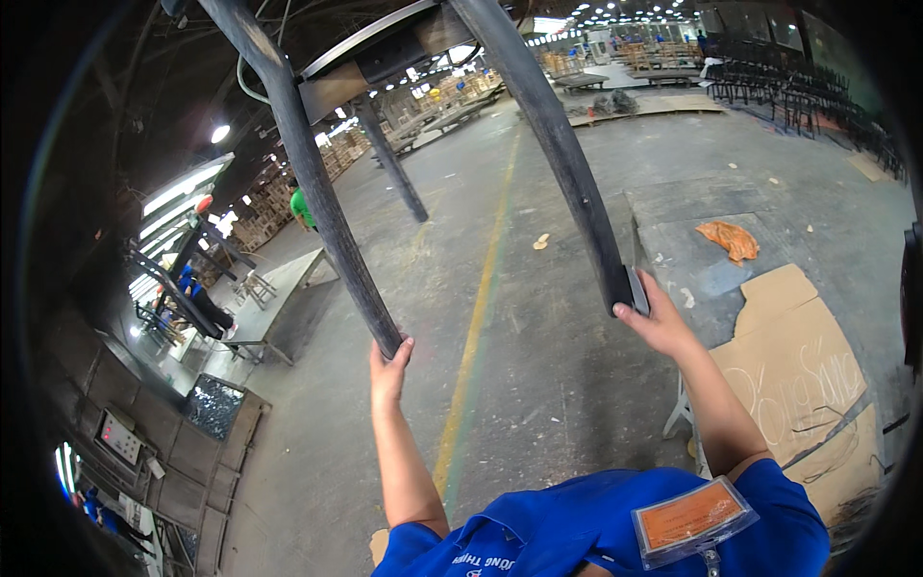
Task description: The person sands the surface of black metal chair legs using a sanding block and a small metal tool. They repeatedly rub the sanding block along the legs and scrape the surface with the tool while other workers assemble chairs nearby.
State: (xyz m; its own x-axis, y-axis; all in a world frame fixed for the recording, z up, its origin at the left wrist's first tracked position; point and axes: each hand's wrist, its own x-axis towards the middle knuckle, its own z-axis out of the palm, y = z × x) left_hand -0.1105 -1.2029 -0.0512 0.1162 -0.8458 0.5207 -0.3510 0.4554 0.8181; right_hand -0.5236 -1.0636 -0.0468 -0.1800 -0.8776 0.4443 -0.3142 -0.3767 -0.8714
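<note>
You have a dark wooden chair (404, 58) lifted upside down above your head, its seat frame near the top edge of the view and its legs slanting down toward you. Your left hand (389, 370) is at the lower end of the left leg (317, 192), fingers (406, 348) curled up around its tip. Your right hand (659, 322) grips the end of the right leg (567, 163), fingers wrapped around the foot, where a pale grey end face shows just beside your thumb. Two further legs run off behind, one reaching toward the floor farther away.

Beneath the chair lies the grey concrete floor (538, 385) with a yellow-green line (476, 317) running away from you. To your right a dark worktop (692, 260) carries an orange rag (729, 238), and flattened cardboard (798, 375) lies nearer you. On your left a low metal bench (274, 317) stands by the wall, with a person in green (303, 207) beyond it. Your blue shirt (577, 529) and an orange badge (690, 517) fill the bottom edge.
</note>
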